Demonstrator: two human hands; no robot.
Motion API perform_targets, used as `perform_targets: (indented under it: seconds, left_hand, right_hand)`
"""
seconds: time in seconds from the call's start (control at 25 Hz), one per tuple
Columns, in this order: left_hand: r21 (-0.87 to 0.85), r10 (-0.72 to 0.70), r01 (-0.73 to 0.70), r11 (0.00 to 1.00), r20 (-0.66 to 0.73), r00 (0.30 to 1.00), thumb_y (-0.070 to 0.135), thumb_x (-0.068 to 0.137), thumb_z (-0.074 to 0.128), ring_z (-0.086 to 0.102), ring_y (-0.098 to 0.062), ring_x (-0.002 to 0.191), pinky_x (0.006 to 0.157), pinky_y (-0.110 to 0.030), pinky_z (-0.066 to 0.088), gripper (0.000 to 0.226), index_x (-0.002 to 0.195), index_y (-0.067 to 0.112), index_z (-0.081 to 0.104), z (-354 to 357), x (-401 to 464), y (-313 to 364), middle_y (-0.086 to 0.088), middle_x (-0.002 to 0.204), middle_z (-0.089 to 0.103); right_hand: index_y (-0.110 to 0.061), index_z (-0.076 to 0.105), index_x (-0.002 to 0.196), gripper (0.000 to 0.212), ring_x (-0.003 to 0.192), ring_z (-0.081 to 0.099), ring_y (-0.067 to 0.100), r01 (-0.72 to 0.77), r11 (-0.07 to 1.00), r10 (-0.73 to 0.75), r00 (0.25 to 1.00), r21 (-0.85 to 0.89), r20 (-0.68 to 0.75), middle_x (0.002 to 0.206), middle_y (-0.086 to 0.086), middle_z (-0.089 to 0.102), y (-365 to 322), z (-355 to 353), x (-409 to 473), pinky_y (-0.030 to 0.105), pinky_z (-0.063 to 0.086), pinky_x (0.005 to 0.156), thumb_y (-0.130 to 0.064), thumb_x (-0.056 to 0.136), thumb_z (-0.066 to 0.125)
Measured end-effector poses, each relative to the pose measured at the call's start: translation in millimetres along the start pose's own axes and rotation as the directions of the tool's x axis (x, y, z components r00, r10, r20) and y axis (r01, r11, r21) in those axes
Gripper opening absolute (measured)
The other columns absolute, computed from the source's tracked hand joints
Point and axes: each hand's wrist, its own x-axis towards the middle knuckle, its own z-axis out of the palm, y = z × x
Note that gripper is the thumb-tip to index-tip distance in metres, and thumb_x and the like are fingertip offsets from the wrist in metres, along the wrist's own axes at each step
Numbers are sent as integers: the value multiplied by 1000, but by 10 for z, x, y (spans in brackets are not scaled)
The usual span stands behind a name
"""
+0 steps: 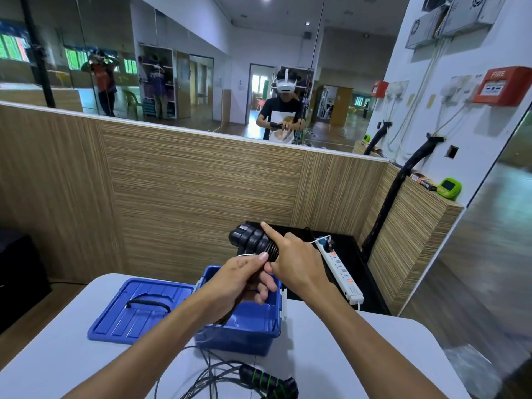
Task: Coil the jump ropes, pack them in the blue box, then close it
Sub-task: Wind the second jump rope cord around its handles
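Observation:
Above the open blue box (244,335) I hold a pair of black jump-rope handles (250,239) side by side. My left hand (239,280) grips their lower ends, thumb on top. My right hand (293,260) wraps the handles from the right with its index finger stretched out along them. A thin cord trails from the handles down past the box. The box's blue lid (138,309) lies flat to its left, a black handle on it. Another jump rope (267,381) with a black, green-striped grip and loose grey cord lies on the white table (359,355) near me.
A white power strip (341,272) lies on a black surface behind the table. A wood-panelled wall rises beyond, with a mirror above it that shows a person with a headset. A green timer (449,188) sits on the ledge at right. A black object stands at far left.

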Motion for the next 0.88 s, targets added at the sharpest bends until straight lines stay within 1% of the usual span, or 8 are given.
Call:
perform_targets:
  seconds: [0.08, 0.24, 0.36, 0.48, 0.64, 0.76, 0.84, 0.88]
  left_hand:
    - [188, 113, -100, 977, -61, 992, 29, 104, 37, 48, -11, 43, 48, -23, 42, 34, 80, 10, 53, 45, 15, -46, -4, 55, 59]
    - [550, 270, -154, 821, -136, 953, 29, 105, 33, 40, -5, 38, 44, -18, 34, 38, 76, 14, 52, 86, 35, -48, 5, 41, 45]
    - [638, 313, -187, 747, -90, 946, 31, 105, 34, 42, -7, 40, 46, -20, 37, 37, 77, 13, 50, -2, -2, -101, 3, 44, 46]
    - [706, 350, -233, 669, -22, 937, 39, 103, 34, 37, -10, 43, 43, -26, 34, 37, 76, 17, 47, -126, -40, -269, 4, 50, 43]
    - [658, 303, -221, 720, -11, 953, 39, 103, 32, 40, -8, 44, 46, -29, 38, 37, 75, 19, 46, -186, -33, -436, 4, 50, 48]
    - [727, 248, -189, 660, 27, 968, 46, 100, 31, 65, -8, 65, 70, -31, 55, 41, 81, 19, 55, -273, 9, -449, 1, 69, 69]
    - [824, 243, -165, 541, 34, 970, 56, 96, 27, 66, -2, 85, 83, -30, 54, 47, 90, 25, 62, -374, 52, -467, 9, 89, 72]
    - [875, 255, -155, 459, 37, 966, 56, 97, 26, 65, -2, 87, 82, -29, 53, 46, 95, 28, 63, -400, 72, -471, 12, 94, 71]
  right_hand:
    - [-41, 25, 155, 73, 93, 64, 28, -33, 999, 32, 999, 12, 14, 112, 4, 61, 17, 21, 10, 34, 47, 68, -36, 92, 63]
    - [-34, 46, 140, 56, 95, 66, 30, -61, 997, 60, 998, 47, 21, 109, 3, 67, -9, 23, 50, 34, 48, 69, -42, 88, 66]
    - [-29, 54, 127, 45, 87, 64, 27, -68, 993, 67, 998, 98, 20, 101, 0, 67, -22, -12, 73, 32, 42, 64, -40, 85, 67]
    - [-29, 56, 120, 41, 80, 62, 23, -77, 991, 78, 997, 107, 3, 95, -4, 66, 4, -14, 59, 32, 46, 64, -42, 83, 68]
    - [-30, 56, 119, 42, 77, 61, 19, -71, 985, 70, 998, 159, 10, 92, -7, 66, 1, 29, -2, 30, 43, 62, -43, 82, 70]
    - [-31, 57, 120, 46, 77, 59, 14, -36, 968, 18, 997, 247, 74, 91, -9, 64, 45, -7, -33, 28, 43, 61, -43, 79, 73]
    - [-30, 58, 120, 49, 79, 61, 13, -20, 953, -21, 991, 303, 130, 93, -8, 65, 81, -47, -63, 28, 50, 65, -39, 75, 77]
    - [-30, 58, 119, 51, 79, 62, 13, -21, 944, -32, 987, 328, 155, 93, -7, 65, 92, -66, -79, 28, 51, 67, -36, 73, 78]
